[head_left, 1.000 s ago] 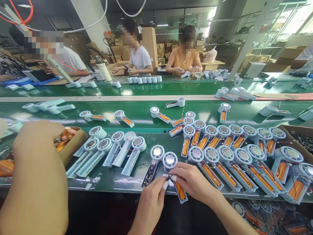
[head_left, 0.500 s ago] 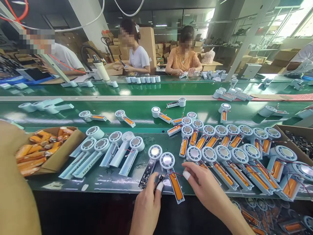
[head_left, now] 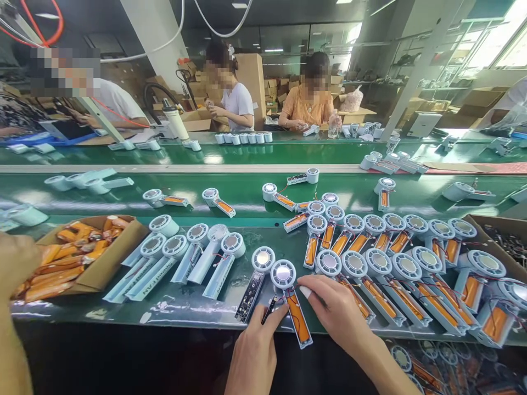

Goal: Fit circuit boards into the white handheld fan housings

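My left hand [head_left: 256,343] is closed around a slim black piece with a pale tip [head_left: 270,307]; its exact kind is unclear. Just right of it lies a light-blue handheld fan [head_left: 283,274], its handle uncovered to show an orange battery [head_left: 298,317]. My right hand [head_left: 335,310] is at the fan's right side, thumb and forefinger pinched on what looks like a thin red wire [head_left: 297,283]. White covers sit on a fingertip of this hand. Left of the fan lies another with a black circuit board [head_left: 249,296] in its handle.
Rows of fans with orange batteries [head_left: 382,263] crowd the right side. At left stand more fan bodies [head_left: 175,246] and a carton of orange batteries [head_left: 109,249]. Another carton [head_left: 480,222] is far right. A green conveyor [head_left: 230,178] runs behind; several people sit beyond, and someone's arm [head_left: 16,307] enters at left.
My right hand has moved left, closer to the fan, and its fingers have come together. My left hand has brought the black piece nearer the fan's handle. The view has shifted slightly.
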### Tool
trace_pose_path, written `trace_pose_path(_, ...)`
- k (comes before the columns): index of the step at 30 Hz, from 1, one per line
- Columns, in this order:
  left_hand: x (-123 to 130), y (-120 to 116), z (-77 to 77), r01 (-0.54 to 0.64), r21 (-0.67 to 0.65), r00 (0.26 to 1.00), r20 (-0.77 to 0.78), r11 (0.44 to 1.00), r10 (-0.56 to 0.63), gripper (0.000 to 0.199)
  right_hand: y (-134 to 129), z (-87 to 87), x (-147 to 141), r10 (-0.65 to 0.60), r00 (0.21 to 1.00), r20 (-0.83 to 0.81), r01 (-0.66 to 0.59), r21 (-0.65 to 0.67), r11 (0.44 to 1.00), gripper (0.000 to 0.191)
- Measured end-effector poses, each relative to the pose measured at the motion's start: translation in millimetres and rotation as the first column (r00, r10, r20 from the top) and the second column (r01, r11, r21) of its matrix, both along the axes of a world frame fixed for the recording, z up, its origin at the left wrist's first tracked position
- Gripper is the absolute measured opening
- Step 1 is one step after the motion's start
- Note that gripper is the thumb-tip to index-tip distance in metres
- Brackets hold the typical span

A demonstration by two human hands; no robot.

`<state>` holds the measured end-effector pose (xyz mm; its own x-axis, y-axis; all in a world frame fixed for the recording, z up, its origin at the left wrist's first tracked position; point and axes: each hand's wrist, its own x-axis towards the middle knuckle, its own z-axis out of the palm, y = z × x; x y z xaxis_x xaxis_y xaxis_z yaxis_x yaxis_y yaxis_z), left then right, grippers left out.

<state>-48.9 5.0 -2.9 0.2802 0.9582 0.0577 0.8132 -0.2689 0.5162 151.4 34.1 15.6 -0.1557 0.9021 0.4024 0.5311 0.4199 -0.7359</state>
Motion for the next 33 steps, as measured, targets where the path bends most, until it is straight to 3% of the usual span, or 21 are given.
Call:
trace_pose_path(2,0,0,-4.1,-0.016,0.010,0.998,0.063,1.000,0.015,0.063,2,-3.5,-12,-0.001,0.993,-0.114,0.001,0.005,1.000,0.026)
trace_pose_path(3,0,0,-6.2,-0.020,0.005,0.993,0.117,1.000,0.019,0.062,2,-4.6,-19,-0.007,0.974,-0.227,-0.006,-0.055,0.998,0.025)
trace_pose_path(7,4,0,-10.9,-0.110,-0.093,0.916,0.378,0.990,0.137,0.051,3,-4.7,-43,-0.109,0.727,-0.678,-0.200,-0.361,0.911,0.030)
trace_pose_path(9,7,-1,-10.2,-0.191,-0.200,0.848,0.460,0.961,0.264,0.041,3,-4.3,-48,-0.105,0.648,-0.754,-0.297,-0.378,0.877,0.034)
trace_pose_path(11,8,-1,-8.1,-0.223,-0.296,0.785,0.510,0.929,0.351,0.033,2,-5.0,-47,-0.050,0.643,-0.765,-0.346,-0.348,0.871,0.032)
trace_pose_path(13,7,-1,-5.0,-0.188,-0.346,0.769,0.530,0.919,0.357,0.026,1,-6.7,-45,-0.008,0.691,-0.723,-0.335,-0.330,0.882,0.026)
trace_pose_path(17,5,2,1.3,-0.112,-0.366,0.819,0.493,0.924,0.295,0.020,-1,-10.3,-42,0.020,0.870,-0.493,-0.191,-0.300,0.935,0.015)
trace_pose_path(20,4,3,4.3,-0.112,-0.360,0.824,0.488,0.926,0.289,0.020,-1,-11.3,-42,0.074,0.968,-0.238,-0.110,-0.142,0.984,0.023)
trace_pose_path(24,5,2,6.1,-0.122,-0.384,0.816,0.485,0.915,0.313,0.024,2,-10.9,-38,0.148,0.989,-0.016,-0.147,0.063,0.987,0.034)
trace_pose_path(33,7,7,1.9,-0.137,-0.435,0.782,0.503,0.890,0.367,0.046,-3,-14.1,-33,0.179,0.981,0.070,-0.184,0.086,0.979,0.036)
